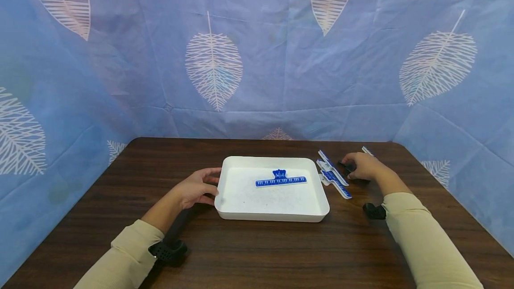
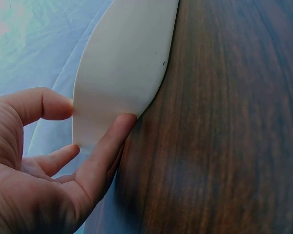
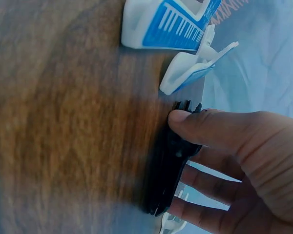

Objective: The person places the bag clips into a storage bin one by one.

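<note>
In the head view, a white tray (image 1: 245, 204) holds a blue sealing clip (image 1: 281, 182) with a white edge. My left hand (image 1: 198, 187) is at the tray's left end. Its fingertips (image 2: 124, 121) touch the outer wall and rim in the left wrist view. Right of the tray, my right hand (image 1: 363, 166) holds a black clip (image 3: 168, 165) between thumb and fingers, low over the table. Beside that hand lie two blue-and-white clips, one nearer (image 1: 339, 185) and one farther (image 1: 332, 167). The hand hides part of the black clip in the head view.
Another white clip (image 1: 367, 150) shows partly behind the right hand. The dark wooden table (image 1: 249, 253) ends at a blue leaf-patterned cloth (image 1: 281, 79) along the back and sides.
</note>
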Demonstrator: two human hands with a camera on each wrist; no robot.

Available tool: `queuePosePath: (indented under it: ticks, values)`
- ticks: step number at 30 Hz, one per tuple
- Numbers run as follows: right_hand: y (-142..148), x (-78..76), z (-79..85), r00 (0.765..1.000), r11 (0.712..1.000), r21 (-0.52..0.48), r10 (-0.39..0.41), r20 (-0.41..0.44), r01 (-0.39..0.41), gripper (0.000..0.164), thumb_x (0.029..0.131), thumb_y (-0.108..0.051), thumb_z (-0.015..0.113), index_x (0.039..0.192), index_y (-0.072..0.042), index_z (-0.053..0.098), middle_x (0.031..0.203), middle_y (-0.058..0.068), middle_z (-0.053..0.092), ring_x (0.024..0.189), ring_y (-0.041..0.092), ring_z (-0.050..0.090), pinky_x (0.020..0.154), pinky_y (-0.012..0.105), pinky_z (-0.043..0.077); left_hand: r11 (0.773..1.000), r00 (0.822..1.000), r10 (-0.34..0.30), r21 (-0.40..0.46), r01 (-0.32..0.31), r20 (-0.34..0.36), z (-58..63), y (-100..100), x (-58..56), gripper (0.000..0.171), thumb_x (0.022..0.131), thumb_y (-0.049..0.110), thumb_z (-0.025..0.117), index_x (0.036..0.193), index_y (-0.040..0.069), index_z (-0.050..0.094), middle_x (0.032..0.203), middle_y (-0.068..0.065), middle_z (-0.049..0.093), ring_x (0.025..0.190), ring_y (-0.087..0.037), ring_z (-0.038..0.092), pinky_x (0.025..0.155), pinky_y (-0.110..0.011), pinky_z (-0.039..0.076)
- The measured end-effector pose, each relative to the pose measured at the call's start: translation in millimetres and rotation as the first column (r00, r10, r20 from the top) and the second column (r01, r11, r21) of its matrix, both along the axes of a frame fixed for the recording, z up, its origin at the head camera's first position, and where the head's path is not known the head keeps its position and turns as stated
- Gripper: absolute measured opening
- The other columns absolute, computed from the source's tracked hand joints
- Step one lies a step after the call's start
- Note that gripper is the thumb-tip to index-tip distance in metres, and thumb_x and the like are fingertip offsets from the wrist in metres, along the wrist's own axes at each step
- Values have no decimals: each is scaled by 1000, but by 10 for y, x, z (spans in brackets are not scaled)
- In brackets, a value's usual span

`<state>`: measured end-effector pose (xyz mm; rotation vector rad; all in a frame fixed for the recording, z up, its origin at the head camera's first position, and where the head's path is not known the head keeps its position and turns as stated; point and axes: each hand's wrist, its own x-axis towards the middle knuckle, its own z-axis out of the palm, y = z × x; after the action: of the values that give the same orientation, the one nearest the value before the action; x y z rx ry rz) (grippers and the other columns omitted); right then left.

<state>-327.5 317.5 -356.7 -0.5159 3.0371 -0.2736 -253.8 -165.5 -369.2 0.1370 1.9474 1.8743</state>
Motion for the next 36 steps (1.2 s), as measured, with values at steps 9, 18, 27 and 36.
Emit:
queuePosePath:
  ticks: [9,18,27,36]
  values:
    - [2,0,-6,1000,1000,-2,-14,16,14,43,64,-13,75,102,-2,59,97,16,61,88,32,55,77,52,43,1000,1000,-4,4,5,-2,-5,-3,1,74,71,-9,59,136,10,30,127,-22,37,94,-34,55,70,-46,50]
    - [-28,52,53,1000,1000,-11,9,16,-9,42,64,-12,75,101,-2,59,97,16,61,87,32,56,75,50,44,1000,1000,-5,3,5,-2,1,-3,5,75,70,-10,59,136,10,29,127,-23,37,93,-34,55,70,-46,50]
    - [-29,78,109,1000,1000,-16,24,7,-24,42,64,-13,75,102,-2,60,95,14,61,84,30,57,72,49,45,1000,1000,3,6,-3,4,9,-2,9,75,70,-10,59,136,9,30,126,-23,37,93,-34,56,69,-47,50]
    - [-49,133,186,999,999,10,43,-25,-43,43,63,-14,76,101,-3,61,91,11,63,81,27,57,70,47,47,1000,1000,-13,16,13,1,11,-11,12,76,70,-10,58,137,9,28,127,-24,35,93,-34,55,69,-47,50]
